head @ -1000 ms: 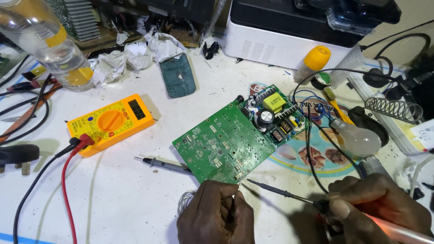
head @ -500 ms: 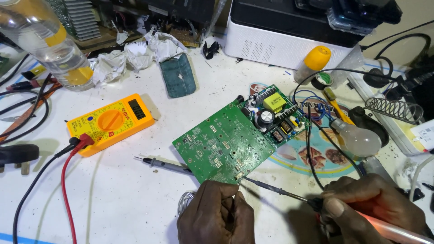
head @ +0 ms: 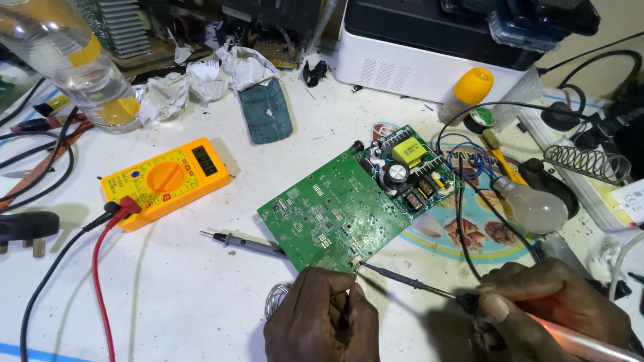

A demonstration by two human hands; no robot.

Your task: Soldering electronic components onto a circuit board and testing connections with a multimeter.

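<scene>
**Soldering iron tip at the near edge of a green circuit board**

A white workbench (head: 168,295) fills the view, cluttered from end to end. At the back stands a white and black printer-like box (head: 416,57). Far left, a clear plastic bottle (head: 74,64) with a yellow band lies tilted, with crumpled white paper (head: 201,80) near it and a dull green pad (head: 268,110) just beside that.

In the middle lies the green circuit board (head: 335,214), flat and turned on a diagonal, its far corner crowded with a yellow block, a black capacitor and small coils. Left of it sits an orange-yellow multimeter (head: 164,181), with red and black leads trailing off toward the near edge. One grey probe (head: 245,243) lies on the bench, its end reaching under the board's near left edge.

To the right of the board rests a clear light bulb (head: 533,208) on a round printed mat, and beyond it a coiled wire iron stand (head: 587,163). A yellow-capped bottle (head: 466,94) stands near the box.

The right hand (head: 553,315) is closed around the handle of a soldering iron (head: 409,281), whose thin dark shaft points left, its tip touching the board's near edge. The left hand (head: 322,325) sits just below that edge, fingers curled narrow, pinching something thin that I cannot make out; a loop of fine solder wire (head: 275,302) shows beside it.
</scene>
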